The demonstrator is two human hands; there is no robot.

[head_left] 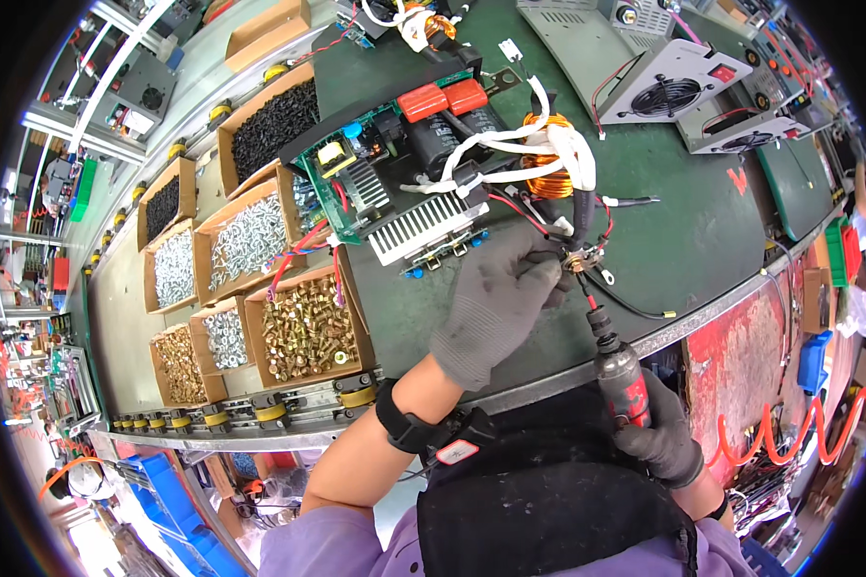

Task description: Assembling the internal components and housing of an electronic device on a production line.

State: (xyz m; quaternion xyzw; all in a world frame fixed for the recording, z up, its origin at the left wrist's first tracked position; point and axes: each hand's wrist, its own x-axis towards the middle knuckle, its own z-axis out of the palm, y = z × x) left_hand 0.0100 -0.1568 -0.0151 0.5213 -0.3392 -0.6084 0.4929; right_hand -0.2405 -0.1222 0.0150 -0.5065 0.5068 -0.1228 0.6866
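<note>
At a green bench (688, 255), the curled left hand (498, 303) pinches a metal fitting (576, 262). Lower, the right hand (662, 440) clutches a tilted screwdriver (620, 370).

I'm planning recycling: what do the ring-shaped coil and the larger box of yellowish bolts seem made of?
Coil: likely copper wire, glossy orange windings, possibly lacquered. Box: probably cardboard, matte brown, thin-walled. Bolts: metal, shiny brassy highlights; solid brass or plating, I can't tell.
</note>
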